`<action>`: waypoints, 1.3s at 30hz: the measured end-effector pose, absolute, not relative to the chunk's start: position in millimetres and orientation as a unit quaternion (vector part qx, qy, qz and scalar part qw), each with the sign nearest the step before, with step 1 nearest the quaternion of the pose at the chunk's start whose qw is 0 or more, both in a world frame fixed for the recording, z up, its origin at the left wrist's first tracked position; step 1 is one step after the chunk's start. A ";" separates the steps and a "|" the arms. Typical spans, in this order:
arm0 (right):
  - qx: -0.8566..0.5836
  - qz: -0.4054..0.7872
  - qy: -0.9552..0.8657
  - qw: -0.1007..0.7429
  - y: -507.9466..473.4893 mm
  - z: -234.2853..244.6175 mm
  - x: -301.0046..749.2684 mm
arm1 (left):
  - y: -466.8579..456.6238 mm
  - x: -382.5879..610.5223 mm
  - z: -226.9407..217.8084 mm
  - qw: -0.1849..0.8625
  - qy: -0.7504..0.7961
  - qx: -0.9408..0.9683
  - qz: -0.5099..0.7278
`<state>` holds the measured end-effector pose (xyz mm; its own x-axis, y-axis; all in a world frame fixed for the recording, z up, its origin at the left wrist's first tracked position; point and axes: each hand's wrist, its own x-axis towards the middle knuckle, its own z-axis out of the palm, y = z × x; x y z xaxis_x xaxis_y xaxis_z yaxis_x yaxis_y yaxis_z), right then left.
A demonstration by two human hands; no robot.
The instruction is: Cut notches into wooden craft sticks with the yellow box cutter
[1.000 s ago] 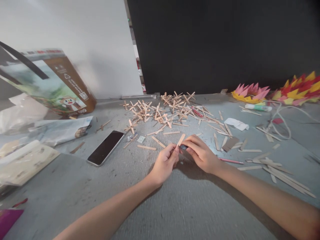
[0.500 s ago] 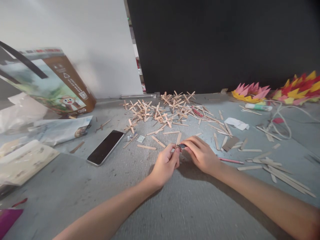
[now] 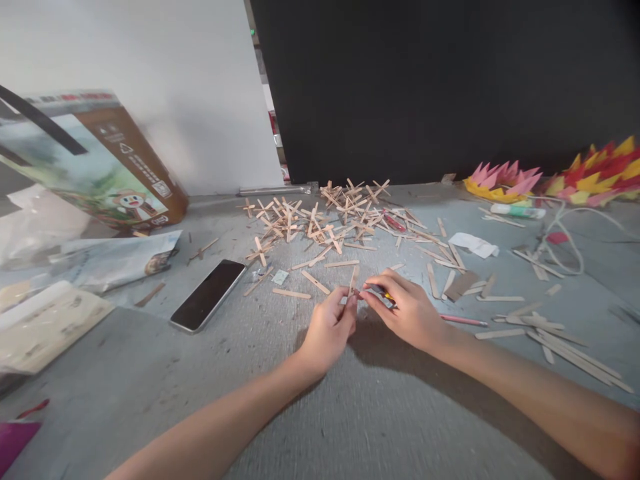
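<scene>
Near the middle of the table, my left hand [image 3: 330, 328] is closed, pinching a wooden craft stick [image 3: 354, 277] that points up and away from me. My right hand [image 3: 403, 308] is closed just to the right, its fingertips close to the stick's lower end. A small yellow-and-dark tool [image 3: 388, 295] shows partly between its fingers; its kind is hidden. Just beyond my hands lie single craft sticks [image 3: 291, 293]. Behind them is a heap of crossed craft sticks [image 3: 313, 223].
A phone [image 3: 209, 295] lies left of my hands, with plastic packets [image 3: 53, 327] and a printed bag [image 3: 125, 173] beyond. To the right are a pink pencil [image 3: 464, 321], loose sticks [image 3: 575, 353], a glue stick [image 3: 517, 211], a white cable [image 3: 575, 250] and paper crowns [image 3: 503, 183].
My right hand has shifted its grip: the dark part between its fingertips is now mostly hidden, and yellow shows inside the hand. The stick in my left hand has tilted slightly.
</scene>
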<state>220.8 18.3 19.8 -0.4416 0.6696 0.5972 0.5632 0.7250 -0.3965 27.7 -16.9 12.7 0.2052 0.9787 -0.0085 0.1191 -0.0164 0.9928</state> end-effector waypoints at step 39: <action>-0.461 0.359 -0.796 0.156 20.1 57.7 221.6 | -1.1 17.5 33.0 0.417 0.433 0.711 0.364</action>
<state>221.6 20.1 57.7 -0.5264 0.8462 -0.0828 0.6218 0.3167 -0.7163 17.5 -1.1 33.0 0.3596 0.9199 0.1568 0.3125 -0.2770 0.9086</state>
